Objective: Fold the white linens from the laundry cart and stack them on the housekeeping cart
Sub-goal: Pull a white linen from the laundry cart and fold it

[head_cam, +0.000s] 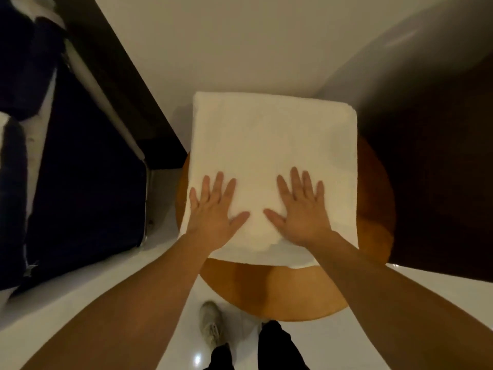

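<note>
Both hands (213, 209) flat on folded towel (272, 145), round table (266, 292) half hidden beneath

White towel (272, 145); orange-brown table (266, 289); navy cart (88, 182).

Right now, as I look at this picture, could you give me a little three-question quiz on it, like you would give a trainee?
1. True or false: the left hand and the right hand both lie flat, fingers spread, on the folded white towel.
2. The towel rests on: A) a round wooden table; B) a bed; C) a chair.
3. Fill in: the dark cart stands on the person's ____ side.

Key: 1 true; 2 A; 3 left.
</note>
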Demonstrator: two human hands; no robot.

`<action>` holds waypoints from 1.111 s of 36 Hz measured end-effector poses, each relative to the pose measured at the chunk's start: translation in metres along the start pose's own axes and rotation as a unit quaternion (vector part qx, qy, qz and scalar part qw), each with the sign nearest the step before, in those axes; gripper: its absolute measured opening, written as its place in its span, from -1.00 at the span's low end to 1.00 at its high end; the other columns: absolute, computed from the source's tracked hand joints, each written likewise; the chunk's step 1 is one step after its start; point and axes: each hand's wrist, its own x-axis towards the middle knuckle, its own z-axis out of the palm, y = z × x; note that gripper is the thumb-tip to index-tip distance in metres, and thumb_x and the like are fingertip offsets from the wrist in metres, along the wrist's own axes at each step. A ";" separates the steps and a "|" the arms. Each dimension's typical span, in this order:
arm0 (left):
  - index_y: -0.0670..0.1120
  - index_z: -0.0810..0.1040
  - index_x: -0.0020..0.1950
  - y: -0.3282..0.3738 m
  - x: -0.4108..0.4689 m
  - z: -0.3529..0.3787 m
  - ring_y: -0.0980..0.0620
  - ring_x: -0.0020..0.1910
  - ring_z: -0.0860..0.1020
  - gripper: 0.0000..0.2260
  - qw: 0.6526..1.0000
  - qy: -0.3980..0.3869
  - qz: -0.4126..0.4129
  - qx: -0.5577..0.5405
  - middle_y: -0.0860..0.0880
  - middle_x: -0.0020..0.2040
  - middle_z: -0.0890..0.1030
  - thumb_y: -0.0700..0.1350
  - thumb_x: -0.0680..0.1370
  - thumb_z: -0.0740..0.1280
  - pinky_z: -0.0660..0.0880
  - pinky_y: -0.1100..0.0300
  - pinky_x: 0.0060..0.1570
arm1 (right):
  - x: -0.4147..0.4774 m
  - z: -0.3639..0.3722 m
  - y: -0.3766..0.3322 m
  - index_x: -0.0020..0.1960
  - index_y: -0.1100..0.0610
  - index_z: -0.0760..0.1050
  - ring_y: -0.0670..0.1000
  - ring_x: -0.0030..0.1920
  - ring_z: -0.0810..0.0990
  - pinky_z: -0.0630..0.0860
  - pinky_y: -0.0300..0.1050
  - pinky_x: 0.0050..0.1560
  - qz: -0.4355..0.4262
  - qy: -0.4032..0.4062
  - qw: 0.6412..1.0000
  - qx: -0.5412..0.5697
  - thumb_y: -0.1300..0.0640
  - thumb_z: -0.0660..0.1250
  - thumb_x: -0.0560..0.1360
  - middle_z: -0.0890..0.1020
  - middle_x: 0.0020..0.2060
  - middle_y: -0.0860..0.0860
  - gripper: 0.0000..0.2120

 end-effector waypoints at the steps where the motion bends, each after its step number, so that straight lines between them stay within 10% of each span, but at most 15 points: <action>1: 0.14 -0.45 0.48 0.000 0.002 0.007 -0.10 0.50 -0.40 -0.26 1.000 -0.007 -0.004 0.003 0.01 0.54 -0.38 0.46 0.43 -0.29 -0.33 -0.20 0.45 | 0.003 0.005 0.004 0.53 -0.05 -0.38 0.18 0.51 -0.36 -0.31 0.26 0.46 -0.005 0.000 1.000 -0.004 -0.45 -0.29 0.46 -0.33 0.52 0.08 -0.21; 7: -0.10 0.17 0.55 0.018 0.051 -0.020 -0.22 0.54 0.01 -0.33 0.986 0.155 0.054 -0.025 -0.19 0.56 0.12 0.29 0.56 -0.04 -0.18 -0.17 0.47 | 0.051 -0.014 0.019 0.56 -0.03 -0.25 0.21 0.52 -0.29 -0.29 0.29 0.46 -0.013 0.038 0.999 0.021 -0.46 -0.28 0.43 -0.24 0.54 0.13 -0.17; 27: 0.13 -0.05 0.57 0.003 0.179 -0.051 -0.17 0.55 -0.22 -0.29 0.989 0.143 -0.044 -0.016 -0.09 0.59 -0.16 0.37 0.51 0.06 -0.24 -0.07 0.50 | 0.172 -0.042 0.083 0.55 -0.10 -0.25 0.29 0.51 -0.29 -0.21 0.38 0.43 0.069 0.036 0.996 0.047 -0.58 -0.14 0.33 -0.22 0.55 -0.02 -0.05; 36: -0.01 -0.19 0.58 0.011 0.085 -0.047 -0.03 0.55 -0.23 -0.34 0.993 0.062 -0.074 -0.068 -0.07 0.58 -0.22 0.28 0.60 -0.09 -0.32 0.07 0.48 | 0.104 -0.046 0.083 0.50 -0.11 -0.40 0.32 0.51 -0.17 -0.02 0.35 0.45 0.200 -0.079 0.965 0.151 -0.54 -0.08 0.40 -0.35 0.52 -0.03 -0.09; 40: -0.06 -0.01 0.58 0.007 0.008 -0.051 -0.06 0.56 -0.01 -0.39 0.979 0.027 -0.137 -0.150 -0.08 0.59 0.03 0.19 0.62 0.05 -0.05 0.03 0.52 | 0.056 -0.063 0.057 0.57 0.08 -0.18 0.28 0.53 -0.13 -0.08 0.27 0.49 0.175 -0.098 0.977 0.069 -0.36 -0.11 0.54 -0.16 0.55 0.17 -0.22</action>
